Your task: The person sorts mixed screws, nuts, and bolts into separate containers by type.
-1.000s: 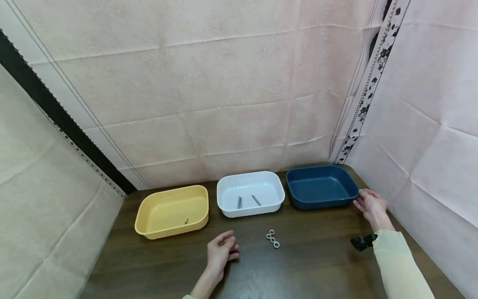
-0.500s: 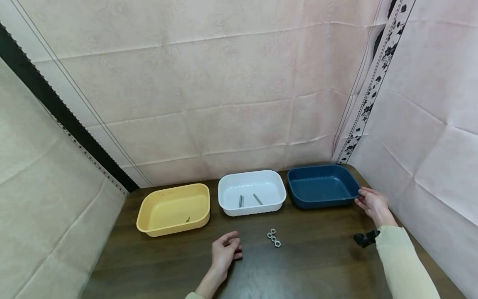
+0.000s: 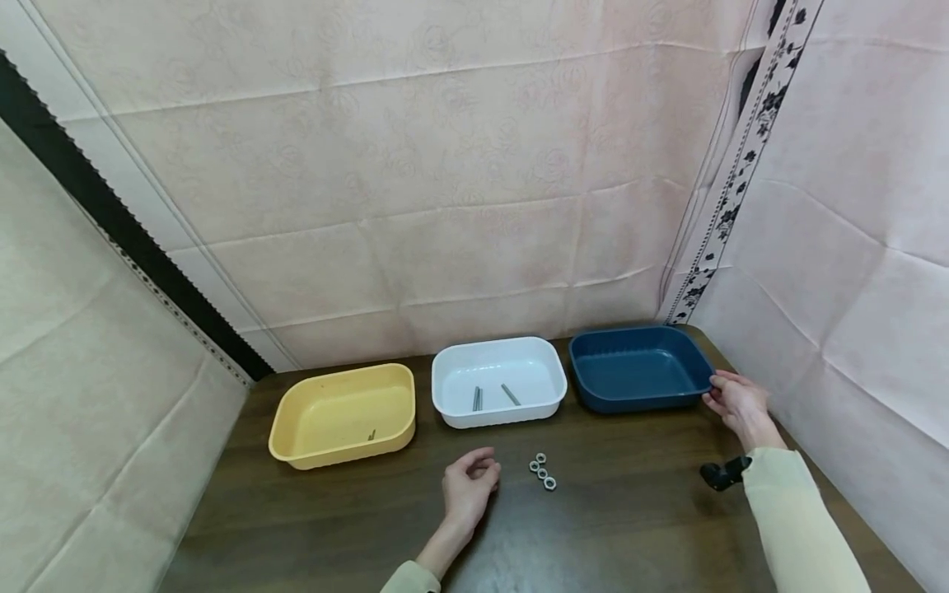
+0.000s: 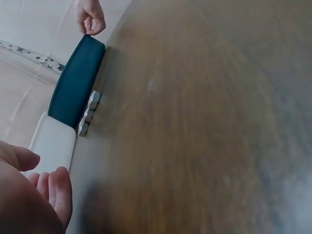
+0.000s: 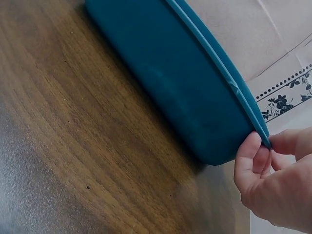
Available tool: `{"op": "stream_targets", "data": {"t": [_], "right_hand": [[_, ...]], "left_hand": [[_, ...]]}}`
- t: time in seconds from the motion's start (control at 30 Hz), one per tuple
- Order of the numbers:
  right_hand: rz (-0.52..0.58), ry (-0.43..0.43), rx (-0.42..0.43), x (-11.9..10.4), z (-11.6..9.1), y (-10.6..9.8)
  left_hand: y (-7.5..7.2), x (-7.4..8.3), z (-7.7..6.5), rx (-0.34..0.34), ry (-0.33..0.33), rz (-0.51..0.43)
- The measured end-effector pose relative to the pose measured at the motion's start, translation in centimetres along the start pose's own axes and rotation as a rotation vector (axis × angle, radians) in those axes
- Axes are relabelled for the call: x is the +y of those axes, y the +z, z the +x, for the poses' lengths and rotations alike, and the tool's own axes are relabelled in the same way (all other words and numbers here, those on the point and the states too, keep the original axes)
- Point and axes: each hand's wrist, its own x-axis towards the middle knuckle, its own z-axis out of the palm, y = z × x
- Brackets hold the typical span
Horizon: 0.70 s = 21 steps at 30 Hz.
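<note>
Where the yellow tray (image 3: 326, 418) sits: towards the back left corner of the worktop (image 3: 638, 519), with small bits (image 3: 371, 436) inside; there is room between it and the left edge.
Left grip (image 3: 469, 490): fingers loosely bent, thumb apart from them in the left wrist view, pinching nothing; it is left of the nuts, so a low sweep rightwards would likely scatter them.
White tray (image 3: 497, 371): by the back edge, between the yellow and blue ones, with thin rods (image 3: 510, 395) on its floor; a knock to its front wall could set those rolling.
Nuts (image 3: 543, 474): four, bunched in front of the white tray's right end, well in from both side edges; being small, they could slip from a hasty pinch.
Blue tray (image 3: 641, 375): near the back right corner, just beside the white tray; a push leftwards may jam the two.
Right grip (image 3: 740, 403): thumb and fingers pinch the blue tray's near right corner; since only that corner is held, a lift might twist or tip it.
Right cloth (image 3: 845, 395): runs along the worktop's right edge, leaving little room for that wrist outwards; more lies towards the front.
</note>
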Motion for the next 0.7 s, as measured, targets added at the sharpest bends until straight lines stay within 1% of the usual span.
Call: {"op": "stream_targets", "data": {"t": [0.17,0.33,0.53,0.57,0.7], "right_hand": [[-0.005,0.000,0.000,0.1,0.1,0.0],[-0.012,0.009,0.000,0.2,0.1,-0.1],[-0.020,-0.004,0.016,0.2,0.1,-0.2],[-0.022,-0.006,0.016,0.2,0.1,-0.1],[-0.030,-0.017,0.010,0.3,0.1,0.0]], "left_hand": [[0.7,-0.4,0.1,-0.006,0.058,0.074],[1.3,-0.5,0.1,-0.020,0.101,0.097],[2.1,-0.7,0.3,-0.037,0.224,0.147],[2.2,-0.8,0.4,-0.042,0.233,0.152],[2.6,-1.3,0.7,-0.066,0.237,0.163]]}}
